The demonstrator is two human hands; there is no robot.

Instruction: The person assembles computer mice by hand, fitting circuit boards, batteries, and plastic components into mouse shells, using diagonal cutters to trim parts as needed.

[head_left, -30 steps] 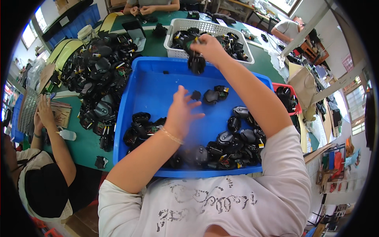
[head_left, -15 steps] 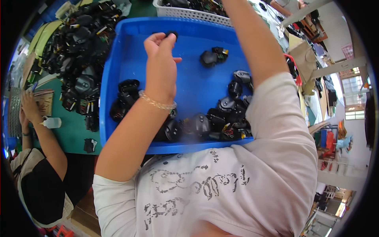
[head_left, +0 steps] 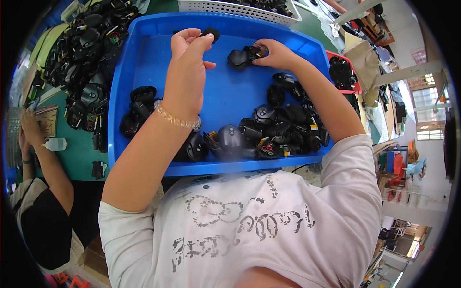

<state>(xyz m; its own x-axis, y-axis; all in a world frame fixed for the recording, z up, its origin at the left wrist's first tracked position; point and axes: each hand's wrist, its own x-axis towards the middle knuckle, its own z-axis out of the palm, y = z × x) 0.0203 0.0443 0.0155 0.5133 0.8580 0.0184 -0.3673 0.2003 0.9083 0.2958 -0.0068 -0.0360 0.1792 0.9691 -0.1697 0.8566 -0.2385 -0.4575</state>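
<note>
My left hand (head_left: 188,60), with a beaded bracelet at its wrist, is over the far left part of a blue tray (head_left: 161,169). Its thumb and fingers pinch a small black piece (head_left: 211,34), whose exact kind I cannot make out. Farther right, my right hand (head_left: 276,54) has its thumb and fingers closed about the right end of an opened black plastic housing (head_left: 238,59), beside a small yellow-and-white part. Several similar dark housings (head_left: 230,140) lie in the near part of the tray, some showing wires and circuit boards.
Left of the tray, a large heap of black housings (head_left: 91,96) covers the green table. A white perforated basket (head_left: 216,6) stands behind the tray, a red bin (head_left: 359,88) to its right. At the far left are a co-worker's hands (head_left: 31,129) and a small bottle (head_left: 56,144).
My right hand has come into view from beyond the upper edge and reached the housing at the tray's far side. My left hand still holds its black piece. The whole view has shifted slightly.
</note>
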